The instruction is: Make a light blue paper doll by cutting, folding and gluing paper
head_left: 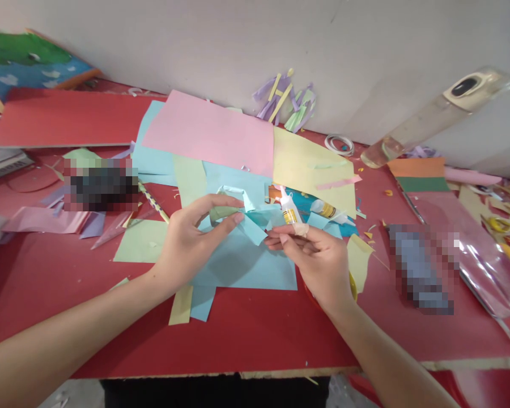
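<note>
At the near edge of the table [195, 351], midway along, lies only bare red surface; a little farther in, a yellow strip [181, 306] pokes out from under a blue sheet [242, 266]. Above that sheet, near the table's middle, the left hand [189, 235] pinches a folded blue paper piece [254, 228] between thumb and fingers. The right hand [318, 258], its fingers loosely curled, has its fingertips at the piece's right end; whether they grip it I cannot tell. The step in hand appears to be shaping or joining this paper; the next move seems to call for a steady left pinch and light, exact right fingertips. Just beyond the right hand is a small white bottle [289, 211]. Farther back lies a pink sheet [216, 133], and at the far edge, paper figures [280, 99] rest against the wall [238, 51].
</note>
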A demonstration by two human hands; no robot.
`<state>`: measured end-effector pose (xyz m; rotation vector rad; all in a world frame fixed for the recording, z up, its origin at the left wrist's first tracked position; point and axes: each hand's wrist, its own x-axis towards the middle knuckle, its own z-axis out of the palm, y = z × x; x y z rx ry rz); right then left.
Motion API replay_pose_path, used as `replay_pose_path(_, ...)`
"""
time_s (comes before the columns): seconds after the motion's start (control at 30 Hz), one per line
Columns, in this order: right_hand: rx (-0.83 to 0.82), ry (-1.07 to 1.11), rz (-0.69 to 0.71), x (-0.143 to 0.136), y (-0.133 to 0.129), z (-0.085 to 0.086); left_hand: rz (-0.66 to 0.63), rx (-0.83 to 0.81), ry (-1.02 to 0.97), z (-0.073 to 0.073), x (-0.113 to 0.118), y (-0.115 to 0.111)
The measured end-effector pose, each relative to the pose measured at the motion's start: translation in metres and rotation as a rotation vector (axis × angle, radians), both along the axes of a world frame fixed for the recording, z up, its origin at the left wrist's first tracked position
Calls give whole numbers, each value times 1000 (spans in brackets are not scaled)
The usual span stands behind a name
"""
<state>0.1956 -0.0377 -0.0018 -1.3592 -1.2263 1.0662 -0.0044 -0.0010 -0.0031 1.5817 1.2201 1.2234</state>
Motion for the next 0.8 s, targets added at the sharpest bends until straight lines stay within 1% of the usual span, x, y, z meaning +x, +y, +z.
replay_pose_path(0.27,37,-2,-19,0,-3,-4,9,4,12,1,0,0)
replay_pose_path(0.4,49,-30,-56,-1,-3,0,6,9,-4,0,0,0)
replay_pose_path(0.5,22,-35,-71,-1,-3,3,8,6,-7,0,1,0)
replay_pose_path(0.6,-16,-11,-32,-1,-2,3,16,-3,16,0,1,0)
replay_pose_path(0.7,-21,5,30,-1,-1,1,10,-2,19,1,0,0)
replay_pose_path(0.8,-11,-14,22,-2,1,-1,8,-1,0,1,0,0)
